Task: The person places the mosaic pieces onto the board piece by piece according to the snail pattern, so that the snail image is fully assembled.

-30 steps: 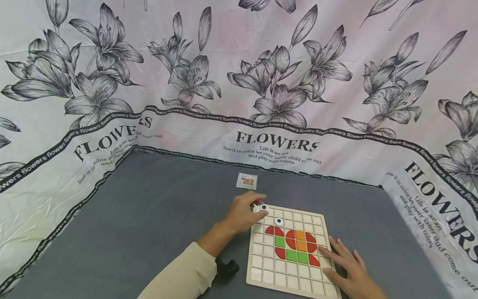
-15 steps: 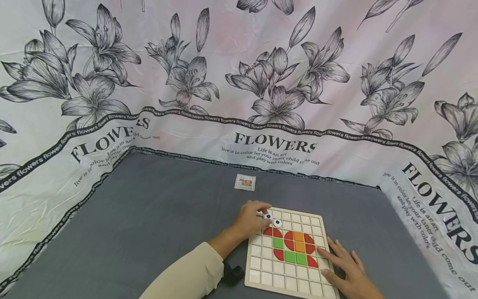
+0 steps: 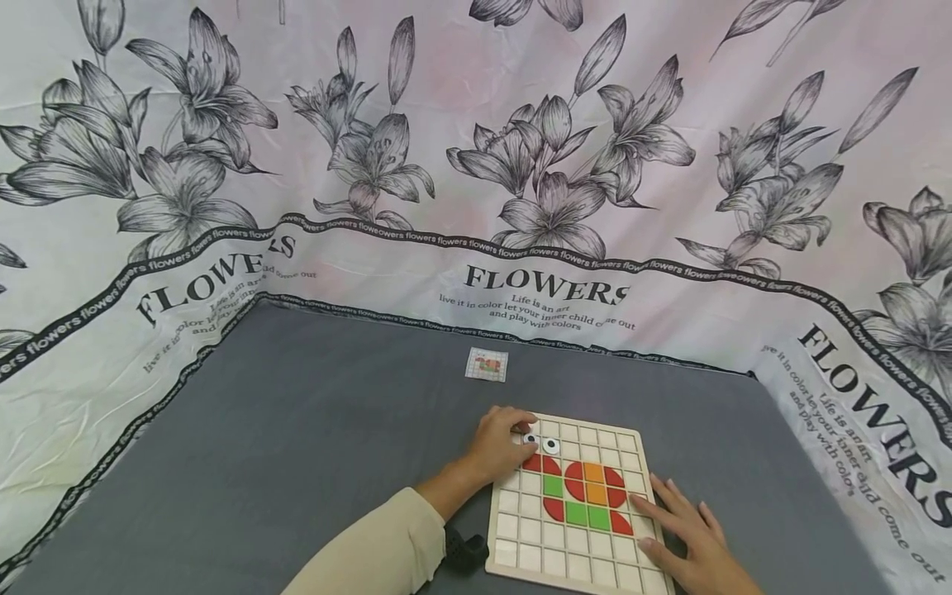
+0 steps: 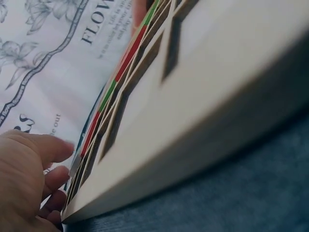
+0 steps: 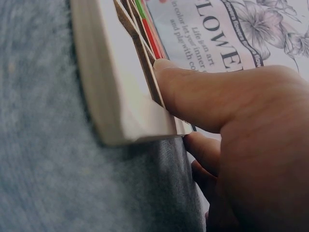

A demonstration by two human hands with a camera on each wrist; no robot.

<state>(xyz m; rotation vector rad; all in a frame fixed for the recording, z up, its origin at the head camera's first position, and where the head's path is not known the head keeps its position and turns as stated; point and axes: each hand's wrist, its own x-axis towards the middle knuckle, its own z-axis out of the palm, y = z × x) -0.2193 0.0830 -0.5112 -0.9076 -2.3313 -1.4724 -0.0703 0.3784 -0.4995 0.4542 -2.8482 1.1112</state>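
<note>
My left hand (image 3: 497, 446) is at the upper left of a wooden grid board (image 3: 521, 557), pinching a white tile with a black eye dot (image 3: 530, 440) between thumb and fingers. A second eye tile (image 3: 550, 445) sits in the cell just right of it. Below are red quarter-round tiles (image 3: 549, 465), green square tiles (image 3: 587, 515) and orange tiles (image 3: 595, 483). My right hand (image 3: 695, 541) rests on the board's right edge, thumb and index finger over the top, fingers fairly straight. In the left wrist view, the pinched tile (image 4: 76, 163) shows edge-on at my fingertips.
A small picture card (image 3: 487, 364) with a similar coloured pattern lies behind the board on the grey cloth (image 3: 335, 413). A black object (image 3: 464, 549) is beside my left sleeve. Flower-printed fabric (image 3: 550, 289) borders the table at the back and sides.
My left hand has moved the eye tile down and slightly right, from the board's top left corner to the cell left of the other eye tile. My right hand has stayed put.
</note>
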